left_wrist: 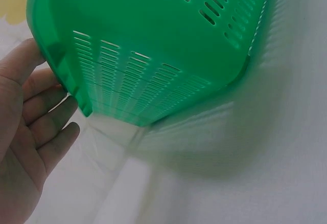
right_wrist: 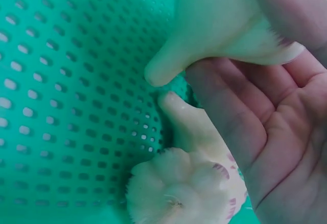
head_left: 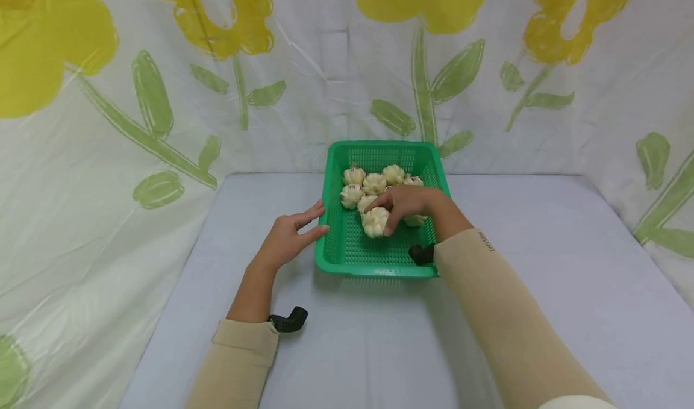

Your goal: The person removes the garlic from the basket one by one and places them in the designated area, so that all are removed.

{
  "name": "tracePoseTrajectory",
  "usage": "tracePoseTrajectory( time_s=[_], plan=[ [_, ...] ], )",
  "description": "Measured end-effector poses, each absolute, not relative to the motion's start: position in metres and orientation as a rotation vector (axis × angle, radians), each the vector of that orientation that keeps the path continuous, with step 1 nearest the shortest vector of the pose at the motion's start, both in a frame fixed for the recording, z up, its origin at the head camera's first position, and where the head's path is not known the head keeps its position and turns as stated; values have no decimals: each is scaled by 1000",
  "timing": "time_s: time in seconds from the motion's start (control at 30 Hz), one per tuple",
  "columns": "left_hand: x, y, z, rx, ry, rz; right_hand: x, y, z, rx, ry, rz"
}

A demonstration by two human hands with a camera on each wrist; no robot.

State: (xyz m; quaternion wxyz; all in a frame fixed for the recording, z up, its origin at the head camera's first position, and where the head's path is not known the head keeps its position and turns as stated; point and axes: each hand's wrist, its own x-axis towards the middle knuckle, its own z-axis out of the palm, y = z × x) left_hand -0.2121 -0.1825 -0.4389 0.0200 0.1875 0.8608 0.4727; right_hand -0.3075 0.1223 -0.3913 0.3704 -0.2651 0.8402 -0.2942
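Head view: a green basket (head_left: 332, 258) is sitting on a pale worktop (head_left: 547, 234), with a white sheet (head_left: 303, 126) covered in painted yellow flowers hanging behind it. A bunch of loose garlic bulbs (head_left: 374, 184) is lying in there, mostly toward the far half. The right hand (head_left: 409, 203) is reaching into the basket and its grip is clamping on one bulb, the held bulb (head_left: 375, 223), within the basket's walls. The left hand (head_left: 283, 237) is touching the left rim, thumb and fingers spreading apart. A black wrist piece (head_left: 290, 320) is poking out by the left sleeve (head_left: 238, 361). Left wrist cam: the basket's slotted side is filling the top, and the left hand's grip is sitting apart, fingers fairly straight along the rim. Right wrist cam: thumb and fingers are pinching the held bulb from opposite sides, its stem is pointing toward the basket's holes, and another couple of bulbs are lying just below it
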Motion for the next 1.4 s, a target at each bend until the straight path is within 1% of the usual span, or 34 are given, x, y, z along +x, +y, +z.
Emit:
tracePoseTrajectory(
  time_s=[0.97, 1.4],
  plan=[
    [-212, -184, -438, 564, 2667, 1461, -305, 132, -389, -553, 2014, -1197],
    [-211, -183, -437, 588, 2685, 1461, -306, 135, -391, -557, 2041, -1336]
  ],
)
